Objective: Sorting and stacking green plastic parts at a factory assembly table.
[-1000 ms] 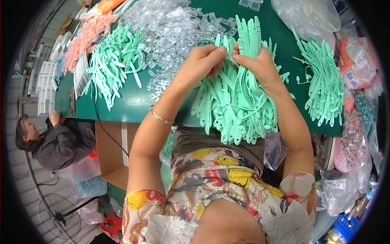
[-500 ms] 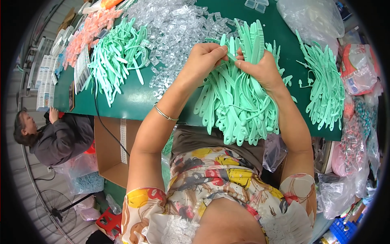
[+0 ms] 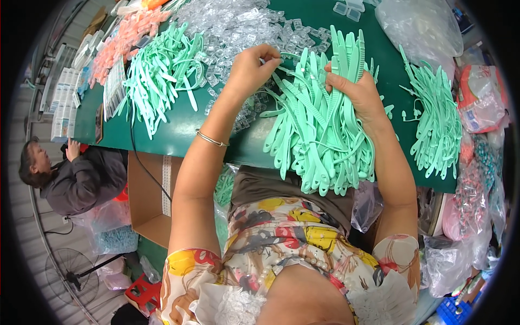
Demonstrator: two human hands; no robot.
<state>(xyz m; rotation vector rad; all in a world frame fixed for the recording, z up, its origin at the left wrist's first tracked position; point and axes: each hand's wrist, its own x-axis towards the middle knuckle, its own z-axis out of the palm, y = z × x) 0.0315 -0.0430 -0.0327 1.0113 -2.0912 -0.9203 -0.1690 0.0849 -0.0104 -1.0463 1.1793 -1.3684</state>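
At the near edge of the green table (image 3: 184, 132), right in front of the person, lies a big sheaf of mint-green straps (image 3: 325, 143), rounded ends jutting past the edge, ridged ends pointing to the far side. And the right hand (image 3: 356, 93) is wrapped firmly round a bunch (image 3: 348, 54) at the far end of it, thumb laid across the front, apparently to keep those lengths together and off the looser ones. Out on the other side, the left hand (image 3: 255, 67) is raised, fingers curled and thumb drawn in, just beside a thin green strap (image 3: 291, 56); at this size I cannot tell whether the fingertips are closed on it. Just beyond, clear plastic pieces (image 3: 233, 32) spread across the far middle, probably loose for easy picking. Look left: a tangle of green straps (image 3: 160, 73), with coral pieces (image 3: 130, 38) farther off. Over on the right, another green bundle (image 3: 436, 127) lies lengthwise, well apart from the middle sheaf, perhaps so the lots don't mix.
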